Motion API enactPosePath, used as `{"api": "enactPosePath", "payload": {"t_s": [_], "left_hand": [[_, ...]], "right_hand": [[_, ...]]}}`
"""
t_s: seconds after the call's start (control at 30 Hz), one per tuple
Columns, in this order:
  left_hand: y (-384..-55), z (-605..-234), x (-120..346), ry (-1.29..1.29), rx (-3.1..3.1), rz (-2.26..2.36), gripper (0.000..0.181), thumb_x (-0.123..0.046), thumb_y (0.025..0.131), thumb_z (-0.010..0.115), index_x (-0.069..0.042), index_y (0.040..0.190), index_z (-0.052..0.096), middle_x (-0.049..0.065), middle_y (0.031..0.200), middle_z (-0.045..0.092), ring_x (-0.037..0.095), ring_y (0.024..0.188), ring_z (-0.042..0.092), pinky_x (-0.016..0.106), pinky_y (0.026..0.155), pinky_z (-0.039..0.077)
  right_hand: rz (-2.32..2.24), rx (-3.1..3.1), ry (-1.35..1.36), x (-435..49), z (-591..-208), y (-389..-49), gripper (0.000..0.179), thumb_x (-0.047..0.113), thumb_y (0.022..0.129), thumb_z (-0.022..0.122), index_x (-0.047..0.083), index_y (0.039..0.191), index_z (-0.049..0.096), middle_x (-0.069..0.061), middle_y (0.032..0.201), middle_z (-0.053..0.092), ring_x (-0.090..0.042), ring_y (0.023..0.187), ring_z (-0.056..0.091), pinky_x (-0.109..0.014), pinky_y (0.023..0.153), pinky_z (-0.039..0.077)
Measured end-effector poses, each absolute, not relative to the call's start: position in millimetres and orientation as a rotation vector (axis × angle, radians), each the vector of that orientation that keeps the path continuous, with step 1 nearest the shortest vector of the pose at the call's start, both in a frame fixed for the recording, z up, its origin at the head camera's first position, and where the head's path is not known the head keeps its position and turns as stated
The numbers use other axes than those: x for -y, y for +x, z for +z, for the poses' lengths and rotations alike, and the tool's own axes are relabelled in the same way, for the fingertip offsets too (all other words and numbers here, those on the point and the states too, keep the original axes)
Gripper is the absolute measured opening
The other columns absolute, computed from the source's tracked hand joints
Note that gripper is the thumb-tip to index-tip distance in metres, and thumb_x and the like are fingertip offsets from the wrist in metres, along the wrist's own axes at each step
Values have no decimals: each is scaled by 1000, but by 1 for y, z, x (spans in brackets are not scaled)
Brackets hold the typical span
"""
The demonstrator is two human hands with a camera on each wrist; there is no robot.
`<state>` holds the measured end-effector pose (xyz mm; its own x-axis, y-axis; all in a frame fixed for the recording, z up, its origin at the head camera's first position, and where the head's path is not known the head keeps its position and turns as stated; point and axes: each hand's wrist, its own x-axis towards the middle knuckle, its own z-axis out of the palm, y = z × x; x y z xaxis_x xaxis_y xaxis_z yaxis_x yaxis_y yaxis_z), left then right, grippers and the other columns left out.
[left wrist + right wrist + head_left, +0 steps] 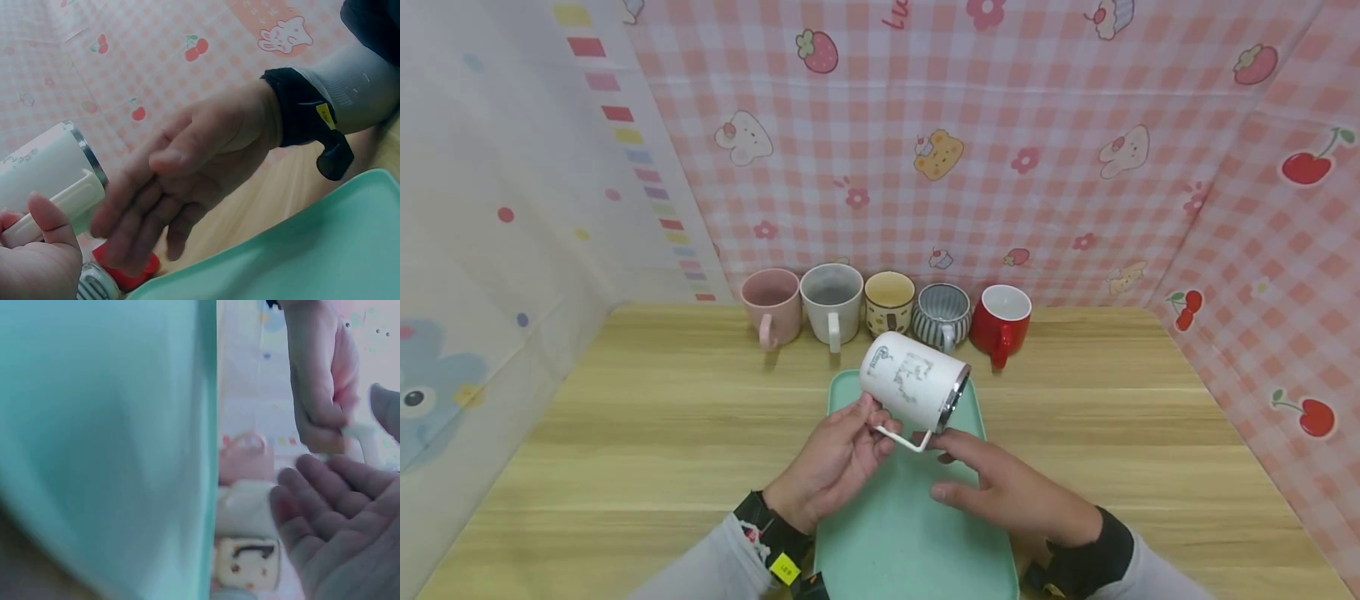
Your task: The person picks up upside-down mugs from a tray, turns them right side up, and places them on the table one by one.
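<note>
A white mug (912, 379) with a grey print and a metal rim is held above the tray, tilted on its side with its mouth to the right. My left hand (842, 454) grips it by its handle, thumb and fingers round the handle's far end. Close to the rim and the handle's corner, my right hand (1007, 487) reaches in with extended fingers; whether the fingertips touch the mug cannot be told. The left wrist view shows the right hand (194, 162) with loosely extended fingers and nothing in them. Below both hands lies a mint-green tray (917, 533).
Along the back wall stand a pink mug (772, 304), a white mug (832, 296), a yellow patterned mug (889, 302), a grey striped cup (942, 312) and a red mug (1000, 321). Cloth-covered walls (880, 167) bound the wooden table (662, 433) at back and sides.
</note>
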<state>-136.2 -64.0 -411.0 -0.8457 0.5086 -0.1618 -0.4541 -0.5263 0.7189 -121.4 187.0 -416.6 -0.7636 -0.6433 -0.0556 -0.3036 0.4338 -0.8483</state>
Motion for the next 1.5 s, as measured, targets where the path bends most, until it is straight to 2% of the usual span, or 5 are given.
{"api": "enactPosePath", "payload": {"t_s": [0.13,0.47,0.9,1.27,1.5], "left_hand": [[-137,-411,64,99,-1059,2344,28,-32,115,29,-12,109,48,-6,92,49,8,92,53,19,82,46],[-137,-410,64,83,-1182,2191,23,-28,114,39,-12,110,56,-3,108,61,7,101,59,19,90,52],[-133,-417,60,83,-1354,2049,23,-27,111,50,-9,116,62,-2,108,65,7,102,64,17,87,54],[-131,-427,55,109,-1473,1929,36,-26,110,54,0,133,63,-1,102,62,7,91,57,18,80,52],[-131,-430,52,91,-1479,1900,26,-26,108,57,-3,112,67,0,101,65,6,89,60,18,80,54]], "right_hand": [[-1414,-2235,-739,-182,-420,-117,53,25,102,67,22,152,49,-5,156,51,-37,139,52,-60,114,44],[-1858,-2240,-554,-176,-421,-112,32,14,107,58,-1,135,65,-20,136,67,-18,117,68,-28,100,55],[-2073,-2097,-433,-177,-415,-113,34,18,111,51,-9,126,64,3,118,77,-16,113,68,-31,94,58],[-2247,-1822,-425,-175,-415,-111,20,13,110,52,16,103,70,5,109,79,-8,101,72,-25,89,58],[-2313,-1638,-323,-174,-414,-108,21,13,109,52,16,100,71,4,105,78,-8,97,71,-24,89,58]]}}
